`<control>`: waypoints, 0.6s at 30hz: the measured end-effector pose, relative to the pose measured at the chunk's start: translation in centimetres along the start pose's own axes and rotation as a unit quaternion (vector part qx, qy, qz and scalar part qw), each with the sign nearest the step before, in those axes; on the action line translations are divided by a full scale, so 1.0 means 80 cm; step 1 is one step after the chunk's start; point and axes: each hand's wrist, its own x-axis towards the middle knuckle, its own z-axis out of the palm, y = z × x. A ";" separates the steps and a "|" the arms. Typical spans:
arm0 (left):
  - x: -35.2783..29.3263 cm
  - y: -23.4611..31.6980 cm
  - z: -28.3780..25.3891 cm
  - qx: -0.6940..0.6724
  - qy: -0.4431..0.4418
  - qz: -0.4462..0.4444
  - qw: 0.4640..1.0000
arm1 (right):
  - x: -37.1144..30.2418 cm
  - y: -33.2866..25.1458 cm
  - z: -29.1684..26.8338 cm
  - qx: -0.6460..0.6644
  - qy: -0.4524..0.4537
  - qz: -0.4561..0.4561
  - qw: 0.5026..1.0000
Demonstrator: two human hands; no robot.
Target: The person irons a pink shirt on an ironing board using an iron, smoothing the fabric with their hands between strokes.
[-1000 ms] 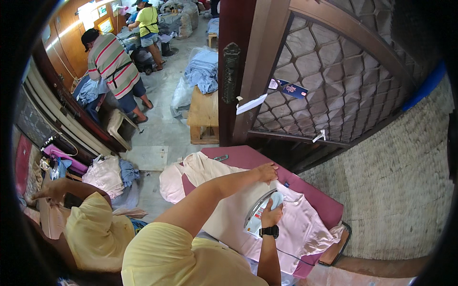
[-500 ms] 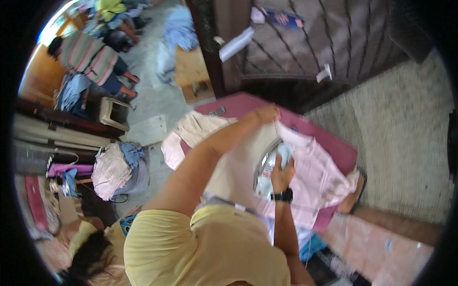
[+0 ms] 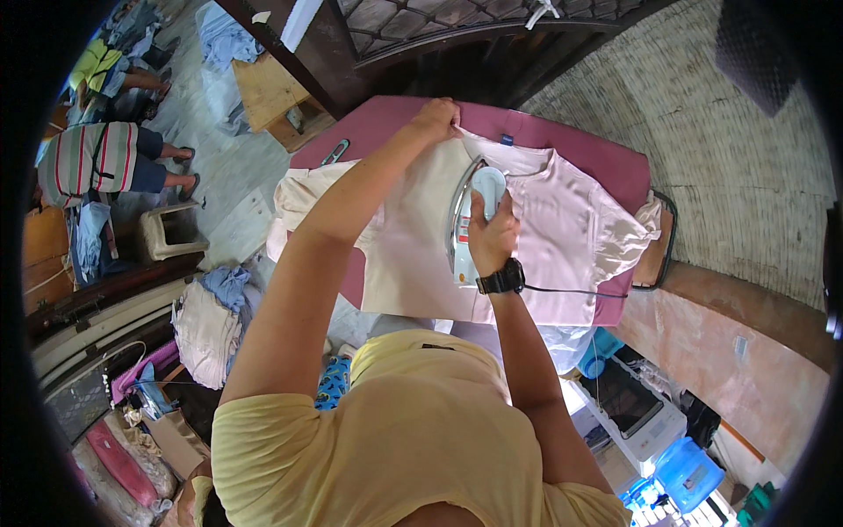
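Note:
A pale pink short-sleeved shirt (image 3: 562,230) lies spread over a maroon ironing board (image 3: 610,162). My left hand (image 3: 438,119) is closed on the shirt's fabric at the far edge, beside the neckline, holding it at the board's far side. My right hand (image 3: 493,237), with a black watch on its wrist, grips the handle of a clothes iron (image 3: 461,256). Flat on the shirt's front rests the iron, left of the neckline and pointing away from me. Its cord trails right past my wrist. Left of my left hand, a small green-edged tool (image 3: 335,152) lies on the board.
A dark metal grille gate (image 3: 421,35) stands beyond the board. To the left are a heap of clothes (image 3: 206,329), a beige plastic stool (image 3: 173,233) and a wooden table (image 3: 268,92). Two people are farther left. A blue water jug (image 3: 689,470) is at lower right.
My head view has shifted, so the board appears higher and more level. My left hand still holds the shirt and my right hand the iron, which stays near the neckline.

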 end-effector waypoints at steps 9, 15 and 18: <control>-0.006 -0.004 -0.022 -0.123 0.021 -0.040 0.991 | -0.011 -0.002 0.025 -0.010 0.005 -0.002 1.000; 0.005 -0.011 -0.031 -0.137 -0.025 -0.063 0.988 | 0.021 -0.021 0.038 0.010 -0.034 -0.023 0.999; 0.009 -0.012 -0.030 -0.129 -0.018 -0.066 0.989 | 0.025 -0.019 0.043 -0.001 -0.039 -0.004 0.999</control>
